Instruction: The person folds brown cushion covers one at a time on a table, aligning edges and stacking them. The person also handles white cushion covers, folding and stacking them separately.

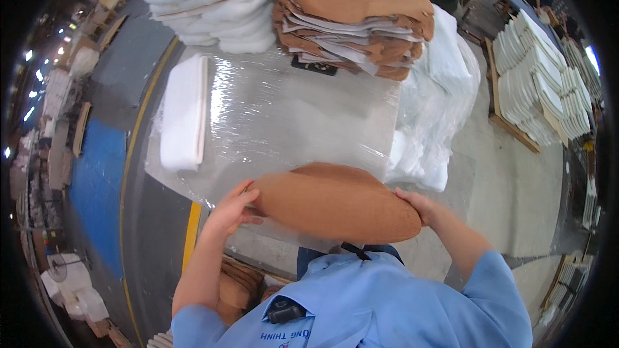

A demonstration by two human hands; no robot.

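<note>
A brown fabric-covered cushion (335, 205), rounded at its ends, is held up level in front of my body, over the near edge of a plastic-wrapped table (290, 116). My left hand (233, 209) grips its left end, with the fingers partly behind it. At the right end, my right hand (412, 205) has its thumb on top and the other fingers hidden beneath. Farther off on the table lies a stack of brown fabric covers (354, 16) with pale linings showing. A single white foam pad (184, 113) rests at the table's left side.
White foam pads (213, 3) are piled at the far left of the table. Clear plastic wraps more white pads (435, 100) on the right. Beyond, pads stand on a wooden pallet (509, 113). Brown pieces (235, 290) lie low by my left side. A yellow floor line (147, 90) runs leftward.
</note>
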